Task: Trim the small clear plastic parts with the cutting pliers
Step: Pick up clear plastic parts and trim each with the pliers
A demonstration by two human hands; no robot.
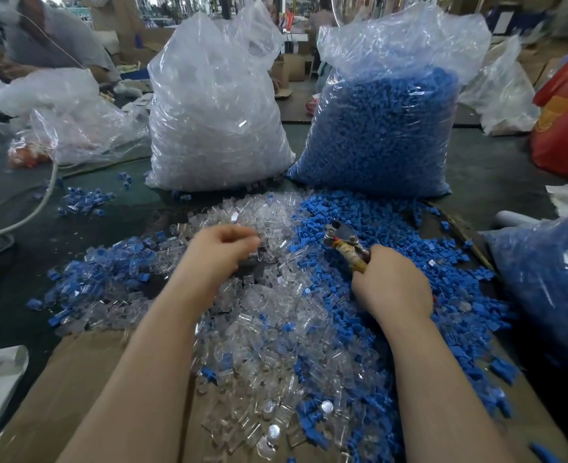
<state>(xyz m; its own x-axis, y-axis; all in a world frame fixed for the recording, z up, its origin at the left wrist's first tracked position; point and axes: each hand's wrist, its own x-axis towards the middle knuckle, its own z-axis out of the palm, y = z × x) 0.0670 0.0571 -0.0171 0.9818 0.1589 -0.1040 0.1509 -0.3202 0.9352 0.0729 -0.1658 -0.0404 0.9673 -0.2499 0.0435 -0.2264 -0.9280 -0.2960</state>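
- At the near edge of the bench a flat cardboard sheet [85, 379] lies under the heap of clear plastic parts [269, 332], which runs from this edge up the middle; loose blue parts [349, 315] lie mixed in along its right side
- The left hand [221, 250] hovers over the middle of the clear heap with its fingers curled together, as if it pinches one small piece; the blur does not let me tell if a part is really between them
- The right hand [391, 284] is clenched round the handles of the cutting pliers [346, 243], with the nose pointing away over the blue heap; jaws look nearly closed
- The clear parts are, I judge, very light, stiff and smooth (so they slip easily); better to take one by its body, leaving the excess free for the blades
- At the far edge stand two big plastic bags: the left bag [215, 105] is full of clear parts, the right bag [386, 128] of blue ones
- At the right edge another bag [550, 282] holds blue parts
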